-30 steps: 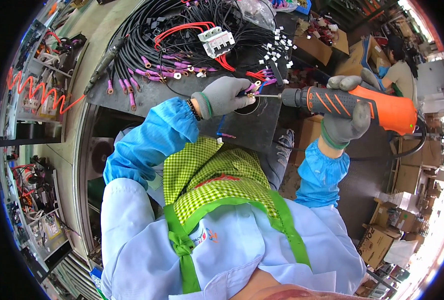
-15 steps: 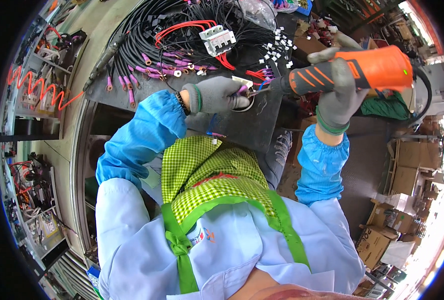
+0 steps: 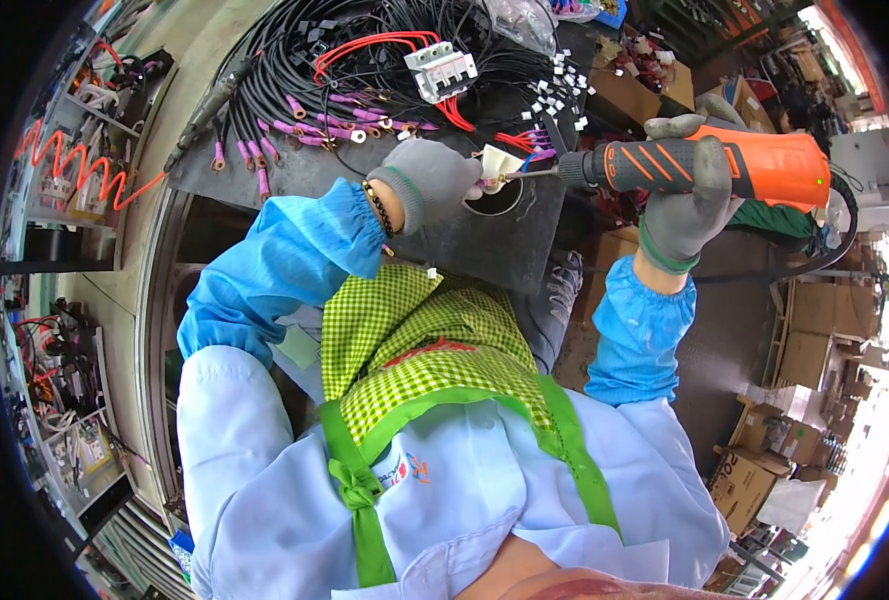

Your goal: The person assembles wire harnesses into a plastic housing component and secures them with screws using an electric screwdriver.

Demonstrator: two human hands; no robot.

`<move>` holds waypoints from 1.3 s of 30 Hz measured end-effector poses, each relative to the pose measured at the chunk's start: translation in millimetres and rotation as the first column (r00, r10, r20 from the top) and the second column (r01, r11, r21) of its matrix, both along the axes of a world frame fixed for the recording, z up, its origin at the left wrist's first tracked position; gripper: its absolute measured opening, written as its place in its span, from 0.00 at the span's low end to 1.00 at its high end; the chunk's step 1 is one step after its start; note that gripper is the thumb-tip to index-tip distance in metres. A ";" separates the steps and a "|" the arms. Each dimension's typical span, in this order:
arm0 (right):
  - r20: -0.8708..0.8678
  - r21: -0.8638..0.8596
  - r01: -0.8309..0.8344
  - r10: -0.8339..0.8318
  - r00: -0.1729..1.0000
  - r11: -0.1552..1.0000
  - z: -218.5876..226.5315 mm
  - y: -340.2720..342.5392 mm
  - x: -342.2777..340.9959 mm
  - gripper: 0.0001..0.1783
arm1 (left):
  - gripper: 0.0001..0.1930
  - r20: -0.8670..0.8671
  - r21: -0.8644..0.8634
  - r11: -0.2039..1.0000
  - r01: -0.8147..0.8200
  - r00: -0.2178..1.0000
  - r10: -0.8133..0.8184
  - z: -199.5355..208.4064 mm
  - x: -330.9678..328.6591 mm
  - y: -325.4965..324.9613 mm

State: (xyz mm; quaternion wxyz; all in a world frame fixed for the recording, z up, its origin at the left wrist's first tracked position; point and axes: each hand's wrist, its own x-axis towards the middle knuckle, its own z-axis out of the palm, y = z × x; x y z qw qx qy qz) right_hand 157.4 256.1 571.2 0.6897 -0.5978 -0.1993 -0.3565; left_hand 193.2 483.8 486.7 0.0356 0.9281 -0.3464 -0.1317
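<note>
While right hand (image 3: 687,205) grips orange driver (image 3: 710,165) tight, left hand (image 3: 435,180) pinches small white part (image 3: 495,163), bit touching it

Gloves: grey knit cloth, matt, on the left hand (image 3: 435,180) and right hand (image 3: 690,205).
Driver (image 3: 715,165): glossy orange plastic, black ribbed rubbery grip, bare metal bit at centre frame.
Part (image 3: 495,163): small, white, smooth plastic, pinched at the left fingertips.
Bench (image 3: 485,245): dark, matt, scuffed sheet.
Wires (image 3: 295,90): black and red glossy insulation, purple sleeves, upper left.
Breaker (image 3: 443,70): white smooth plastic.
Sleeves (image 3: 275,270): blue thin crinkled cloth.
Apron (image 3: 415,350): green checked woven cloth.
</note>
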 end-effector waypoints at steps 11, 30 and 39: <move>-0.119 -0.075 0.064 -0.072 0.990 0.995 -1.3 10.7 -4.6 0.26 | 0.12 0.143 0.031 0.994 0.103 0.984 -0.106 -2.8 5.9 0.9; -0.052 -0.229 0.055 -0.069 0.996 0.972 -6.4 45.1 -31.5 0.26 | 0.42 0.068 -0.376 0.907 0.187 0.982 -0.175 -22.9 44.4 16.9; -0.071 -0.439 0.085 -0.129 0.989 0.894 -0.9 49.5 -37.2 0.28 | 0.47 -0.109 -0.070 0.980 0.185 0.975 -0.192 -2.6 31.8 0.0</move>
